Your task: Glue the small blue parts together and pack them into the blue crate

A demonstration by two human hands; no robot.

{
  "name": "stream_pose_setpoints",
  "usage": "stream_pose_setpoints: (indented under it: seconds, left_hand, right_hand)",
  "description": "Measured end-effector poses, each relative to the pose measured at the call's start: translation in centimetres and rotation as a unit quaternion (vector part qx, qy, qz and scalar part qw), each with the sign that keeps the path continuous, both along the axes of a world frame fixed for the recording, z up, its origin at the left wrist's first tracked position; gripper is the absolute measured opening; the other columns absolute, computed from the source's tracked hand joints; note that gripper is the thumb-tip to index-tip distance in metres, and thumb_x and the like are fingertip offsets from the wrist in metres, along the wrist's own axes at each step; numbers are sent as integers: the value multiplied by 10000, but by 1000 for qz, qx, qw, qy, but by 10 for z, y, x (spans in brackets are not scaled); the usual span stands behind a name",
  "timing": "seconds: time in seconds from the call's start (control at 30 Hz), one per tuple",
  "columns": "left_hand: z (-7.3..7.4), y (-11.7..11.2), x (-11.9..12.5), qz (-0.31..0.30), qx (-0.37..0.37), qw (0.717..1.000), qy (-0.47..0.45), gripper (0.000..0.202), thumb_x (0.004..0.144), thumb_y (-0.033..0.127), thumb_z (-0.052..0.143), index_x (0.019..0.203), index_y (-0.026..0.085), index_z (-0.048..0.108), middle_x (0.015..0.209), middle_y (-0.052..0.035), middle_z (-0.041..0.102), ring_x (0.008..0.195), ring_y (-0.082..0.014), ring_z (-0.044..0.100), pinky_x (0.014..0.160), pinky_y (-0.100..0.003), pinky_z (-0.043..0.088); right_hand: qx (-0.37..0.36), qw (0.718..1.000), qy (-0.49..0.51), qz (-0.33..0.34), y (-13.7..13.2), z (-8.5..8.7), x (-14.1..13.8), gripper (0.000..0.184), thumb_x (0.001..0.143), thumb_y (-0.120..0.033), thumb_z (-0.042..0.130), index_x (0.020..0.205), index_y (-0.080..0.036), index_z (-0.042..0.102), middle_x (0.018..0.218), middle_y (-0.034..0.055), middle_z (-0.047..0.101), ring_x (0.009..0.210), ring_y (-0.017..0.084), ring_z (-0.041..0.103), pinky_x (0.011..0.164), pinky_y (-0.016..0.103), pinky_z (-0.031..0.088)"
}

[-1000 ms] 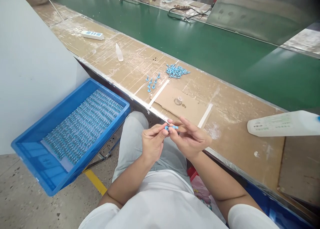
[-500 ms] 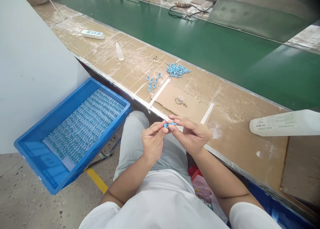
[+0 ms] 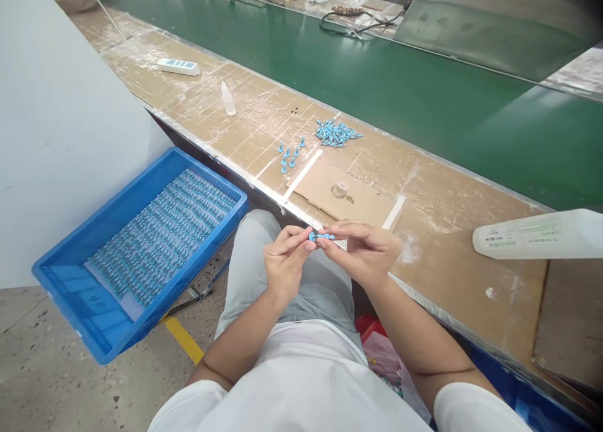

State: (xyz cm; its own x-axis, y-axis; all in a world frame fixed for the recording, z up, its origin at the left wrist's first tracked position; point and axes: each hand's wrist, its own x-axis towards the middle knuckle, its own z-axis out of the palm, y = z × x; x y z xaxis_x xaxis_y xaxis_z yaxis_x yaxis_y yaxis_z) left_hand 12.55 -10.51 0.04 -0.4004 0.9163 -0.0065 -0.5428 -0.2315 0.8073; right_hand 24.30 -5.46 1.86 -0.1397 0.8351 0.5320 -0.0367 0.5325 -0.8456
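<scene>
Both hands meet over my lap, just in front of the bench edge. My left hand (image 3: 285, 262) pinches one end of a small blue plastic part (image 3: 321, 236) and my right hand (image 3: 362, 251) pinches the other end. Several finished blue parts (image 3: 289, 156) stand upright on the bench beyond my hands. A loose heap of blue parts (image 3: 336, 132) lies further back. To my left a blue tray (image 3: 70, 275) holds rows of the same blue parts.
A cardboard-covered bench (image 3: 438, 231) runs diagonally, with a green conveyor belt (image 3: 400, 86) behind it. On the bench are a small round dish (image 3: 338, 189), a small squeeze bottle (image 3: 228, 99), a white power strip (image 3: 178, 66) and a large white bottle (image 3: 537, 234) lying down.
The hands stay together on the blue part with slight finger shifts; the right hand's fingers have closed in. The view has drifted a little.
</scene>
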Motion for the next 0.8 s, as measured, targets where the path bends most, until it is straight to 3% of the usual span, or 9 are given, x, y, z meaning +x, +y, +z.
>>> stream_pose_setpoints:
  seconds: [0.13, 0.3, 0.47, 0.8]
  left_hand:
    - [8, -6, 1, 27, -15, 996, 86, 225, 766, 308, 750, 985, 257, 768, 879, -37, 629, 791, -128, 608, 703, -238, 526]
    - [13, -11, -3, 37, -3, 975, 218, 284, 852, 233, 657, 1129, 272, 709, 886, -37, 619, 838, -127, 588, 771, -237, 508]
    - [3, -8, -14, 47, 46, 965, 253, 294, 840, 200, 673, 1121, 280, 707, 854, -30, 634, 806, -123, 590, 733, -254, 514]
    - [7, -20, -35, 51, 99, 954, 279, 328, 794, 117, 708, 1068, 295, 733, 955, -49, 675, 848, -145, 647, 725, -271, 551]
  right_hand:
    - [18, 998, -2, -60, -5, -6, -5, 286, 637, -168, 839, 886, -261, 734, 792, 5, 757, 628, 188, 711, 556, 301, 617]
    - [-5, 995, 16, -102, -8, -9, -13, 323, 635, -152, 846, 919, -234, 717, 782, 15, 757, 668, 200, 731, 627, 289, 621]
    - [-48, 997, 37, -46, -7, -2, -18, 342, 675, -148, 820, 984, -237, 706, 728, -5, 750, 694, 188, 736, 716, 286, 624]
    - [-96, 992, 78, 22, -13, 5, -32, 284, 662, -170, 827, 918, -230, 721, 638, -26, 710, 614, 162, 716, 668, 278, 634]
